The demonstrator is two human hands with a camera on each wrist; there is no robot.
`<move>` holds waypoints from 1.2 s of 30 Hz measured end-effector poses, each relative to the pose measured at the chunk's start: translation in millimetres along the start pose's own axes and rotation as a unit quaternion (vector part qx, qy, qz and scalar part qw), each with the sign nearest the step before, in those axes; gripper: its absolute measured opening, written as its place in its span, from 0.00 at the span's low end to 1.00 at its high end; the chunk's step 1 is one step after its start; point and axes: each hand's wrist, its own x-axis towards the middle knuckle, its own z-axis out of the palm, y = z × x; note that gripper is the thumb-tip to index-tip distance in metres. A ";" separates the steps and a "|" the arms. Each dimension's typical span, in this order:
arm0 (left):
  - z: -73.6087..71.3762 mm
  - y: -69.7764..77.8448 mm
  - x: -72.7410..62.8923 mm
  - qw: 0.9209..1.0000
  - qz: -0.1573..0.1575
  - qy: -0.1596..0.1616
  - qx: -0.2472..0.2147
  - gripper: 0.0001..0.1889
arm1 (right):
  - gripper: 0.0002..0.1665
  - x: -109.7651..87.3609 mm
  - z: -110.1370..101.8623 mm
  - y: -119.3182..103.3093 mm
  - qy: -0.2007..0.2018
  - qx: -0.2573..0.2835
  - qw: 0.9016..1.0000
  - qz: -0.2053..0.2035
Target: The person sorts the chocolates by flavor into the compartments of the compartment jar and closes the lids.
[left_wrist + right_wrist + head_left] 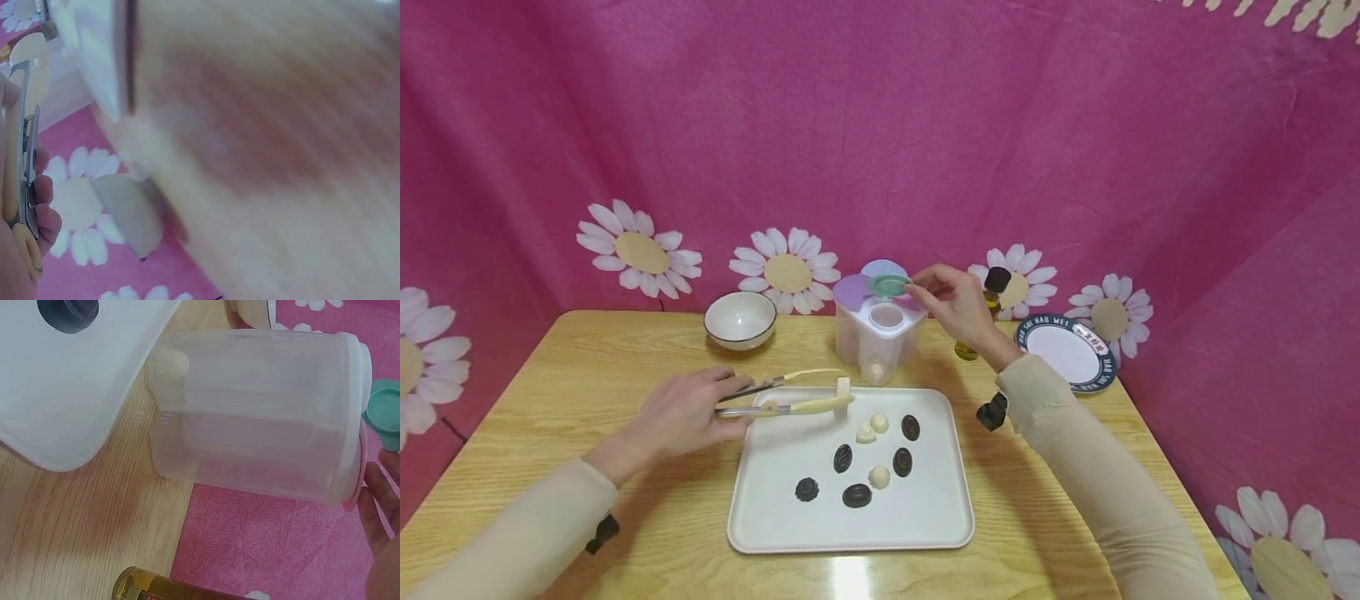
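Note:
My left hand (pixel 688 414) holds a pair of tongs (pixel 808 407) with cream tips, pointing right over the tray's far edge. Between the tips is a pale, blocky piece (pixel 843 387) like white chocolate. In the left wrist view, fingers wrap the tongs (pixel 25 156). My right hand (pixel 955 304) pinches the raised green lid (pixel 889 285) of a clear storage container (pixel 880 342), whose front round opening is uncovered. A cream-coloured piece (pixel 172 365) lies at the bottom of that compartment. The white tray (pixel 767 525) bears several dark and pale moulded chocolates (pixel 857 496).
A white bowl (pixel 740 321) stands at the back left. Right of the container is an oil bottle (pixel 997 281) with a black cap, partly hidden by my right hand. A dark-rimmed plate (pixel 1105 379) lies at the right edge, before the pink flowered cloth (pixel 880 125).

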 end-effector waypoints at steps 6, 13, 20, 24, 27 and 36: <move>-25.8 3.4 10.8 1.000 -0.003 0.029 -0.006 0.27 | 0.10 0.5 -0.1 -0.4 -0.001 -0.001 1.000 0.001; -50.9 5.6 29.0 0.997 0.018 0.075 -0.002 0.26 | 0.10 0.6 0.3 -0.6 0.000 -0.002 1.000 0.002; -60.1 10.9 53.2 0.996 0.024 0.087 -0.009 0.26 | 0.10 0.2 0.5 0.0 0.000 -0.003 1.000 0.004; -58.6 15.4 65.5 0.997 0.019 0.075 -0.016 0.27 | 0.10 0.0 0.3 1.8 -0.001 -0.005 1.000 0.002; -54.9 17.4 72.8 0.997 0.023 0.070 -0.018 0.26 | 0.10 -0.4 0.0 1.9 -0.002 -0.005 1.000 0.000; -48.6 18.4 86.2 0.997 0.025 0.062 -0.024 0.25 | 0.10 0.0 -0.8 0.7 -0.005 -0.004 1.000 -0.004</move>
